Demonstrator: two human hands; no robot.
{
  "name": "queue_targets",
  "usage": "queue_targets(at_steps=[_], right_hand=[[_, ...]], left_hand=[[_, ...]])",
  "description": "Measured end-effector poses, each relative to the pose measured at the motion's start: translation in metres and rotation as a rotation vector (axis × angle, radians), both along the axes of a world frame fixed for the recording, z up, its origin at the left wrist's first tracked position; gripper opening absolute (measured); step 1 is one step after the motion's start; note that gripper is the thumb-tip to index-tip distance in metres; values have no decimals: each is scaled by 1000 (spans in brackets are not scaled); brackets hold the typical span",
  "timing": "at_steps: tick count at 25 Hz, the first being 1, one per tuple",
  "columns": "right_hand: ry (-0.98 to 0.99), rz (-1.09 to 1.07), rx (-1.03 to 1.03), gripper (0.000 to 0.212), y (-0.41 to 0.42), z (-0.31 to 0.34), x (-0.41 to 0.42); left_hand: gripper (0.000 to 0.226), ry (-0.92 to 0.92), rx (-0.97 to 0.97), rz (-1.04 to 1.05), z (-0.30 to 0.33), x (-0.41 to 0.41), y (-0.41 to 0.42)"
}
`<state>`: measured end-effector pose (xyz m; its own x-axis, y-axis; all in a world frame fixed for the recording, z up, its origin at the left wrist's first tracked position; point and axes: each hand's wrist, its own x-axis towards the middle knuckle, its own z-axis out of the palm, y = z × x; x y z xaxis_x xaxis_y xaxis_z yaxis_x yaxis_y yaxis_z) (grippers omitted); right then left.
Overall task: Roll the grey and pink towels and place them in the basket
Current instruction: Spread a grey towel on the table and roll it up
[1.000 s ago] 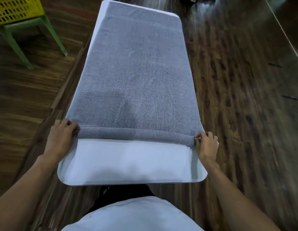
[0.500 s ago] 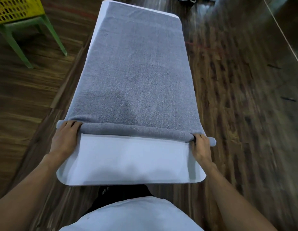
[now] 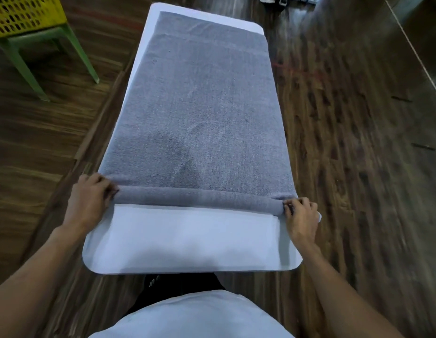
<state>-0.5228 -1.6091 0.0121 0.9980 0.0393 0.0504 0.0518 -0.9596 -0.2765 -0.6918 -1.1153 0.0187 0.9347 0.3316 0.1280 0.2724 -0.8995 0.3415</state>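
We find both hands clamped on the rolled near end of the grey towel (image 3: 197,106). The left hand (image 3: 89,201) has its fingers curled over the left end of the roll (image 3: 195,197); the right hand (image 3: 300,215) pinches the right end, fingertips tucked against the fabric. The roll is thin, a turn or two by our judgement, and lies across the white table (image 3: 187,242); the rest of the towel lies flat along the tabletop, reaching nearly to the far edge.

We judge the terry cloth soft, limp and light, with enough surface friction to hold a turn. It will sag in the middle if driven only from the ends, so a hold nearer the centre may keep the roll even.

A yellow basket (image 3: 24,15) stands on a green stool (image 3: 48,54) at far left. No pink towel is in view.
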Motion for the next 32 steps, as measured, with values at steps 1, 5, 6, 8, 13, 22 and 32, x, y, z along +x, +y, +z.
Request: queue_targets(at_steps=[1,5,6,8,13,22,32], right_hand=[[-43,26,-33,9,3,-5,-8],[-19,115,21,31,-1,-12,-26],[19,123,30,34,-2,-12,-21],[87,112,56,29,1,-10,-7],[96,169,17,26,1,-11,-6],[279,10,438,21,-22,17,8],[54,192,45,40,-3,-15,-23]], left_hand=[[11,-14,48,3,-5,-7,-10],[38,50,101,2,-21,-24,-34],[41,64,90,7,-21,-19,-33],[38,91,-2,46,-17,-2,-27],[34,203,-104,-4,-13,-3,-4],[34,82,-200,-61,-1,-1,9],[42,82,29,21,-19,-10,-24]])
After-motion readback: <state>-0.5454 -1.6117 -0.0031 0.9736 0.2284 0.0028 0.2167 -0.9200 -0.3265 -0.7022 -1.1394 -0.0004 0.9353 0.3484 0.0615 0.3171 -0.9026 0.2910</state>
